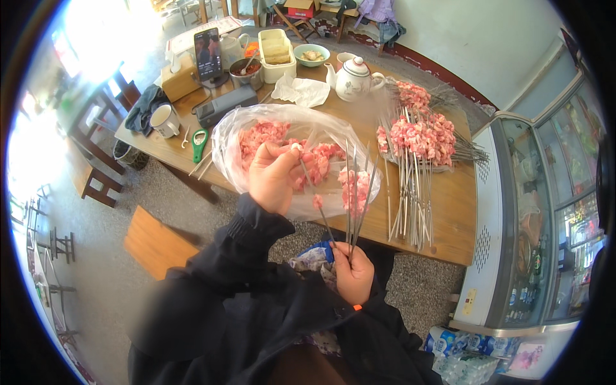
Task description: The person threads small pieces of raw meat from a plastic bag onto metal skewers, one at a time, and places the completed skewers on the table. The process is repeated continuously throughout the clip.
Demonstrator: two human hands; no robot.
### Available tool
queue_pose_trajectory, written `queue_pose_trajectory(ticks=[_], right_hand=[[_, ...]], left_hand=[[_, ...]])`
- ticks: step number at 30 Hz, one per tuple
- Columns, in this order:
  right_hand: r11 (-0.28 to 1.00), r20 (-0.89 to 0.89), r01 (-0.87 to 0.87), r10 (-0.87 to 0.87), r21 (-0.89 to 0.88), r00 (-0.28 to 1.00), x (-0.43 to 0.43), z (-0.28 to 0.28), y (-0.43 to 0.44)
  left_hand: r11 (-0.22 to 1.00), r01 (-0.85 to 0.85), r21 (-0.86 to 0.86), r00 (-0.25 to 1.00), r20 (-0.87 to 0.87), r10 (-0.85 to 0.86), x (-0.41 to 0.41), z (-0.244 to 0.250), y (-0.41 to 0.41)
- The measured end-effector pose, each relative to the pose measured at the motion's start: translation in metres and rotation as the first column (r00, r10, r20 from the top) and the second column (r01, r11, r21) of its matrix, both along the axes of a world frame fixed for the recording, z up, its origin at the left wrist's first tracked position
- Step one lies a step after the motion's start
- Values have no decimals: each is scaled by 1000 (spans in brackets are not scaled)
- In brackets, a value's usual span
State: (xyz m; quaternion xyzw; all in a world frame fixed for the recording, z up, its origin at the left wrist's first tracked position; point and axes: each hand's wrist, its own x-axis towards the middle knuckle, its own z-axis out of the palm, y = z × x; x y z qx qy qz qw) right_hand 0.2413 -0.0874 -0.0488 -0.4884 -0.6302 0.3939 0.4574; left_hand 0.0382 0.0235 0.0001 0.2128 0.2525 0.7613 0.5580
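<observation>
My left hand (272, 179) pinches a small piece of raw meat at the tip of a thin metal skewer, above an open clear plastic bag (226, 163) of chopped raw meat (262, 137). Lower and to the right, my right hand (355, 275) grips the lower ends of several metal skewers. One of these leans left towards my left fingers, with one piece of meat (317, 201) partway along it. The others point up, with clustered meat pieces (355, 190) on them. At the table's right lies a pile of loaded meat skewers (423, 137), their bare metal ends sticking out.
Behind the bag stand a white teapot (354, 81), crumpled paper (302, 91), a bowl (312, 55), a cream container (277, 67) and a phone (209, 55) on a stand. A mug (165, 120) and green bottle opener (199, 144) lie left. A glass-door fridge (524, 216) borders the right.
</observation>
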Motion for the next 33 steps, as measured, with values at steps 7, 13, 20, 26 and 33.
queue_pose_trajectory(ticks=[7, 13, 20, 26, 33], right_hand=[[997, -104, 14, -21, -72, 994, -5, 1, 7], [974, -237, 17, -72, -226, 969, 3, 9, 10], [965, -353, 21, -116, -261, 929, 18, 19, 21], [936, -442, -88, -76, -340, 894, 12, 14, 16], [924, -392, -114, -42, -365, 919, 7, 10, 13]], left_hand=[[991, 113, -70, 985, -126, -121, 17, 1, -18], [985, 170, -17, 933, -320, -166, 42, -6, -32], [926, 345, -153, 548, -768, -331, 18, 3, -62], [936, -304, 178, -51, -984, 170, -55, 30, -43], [960, -8, 279, -358, -897, 258, -89, 18, 5]])
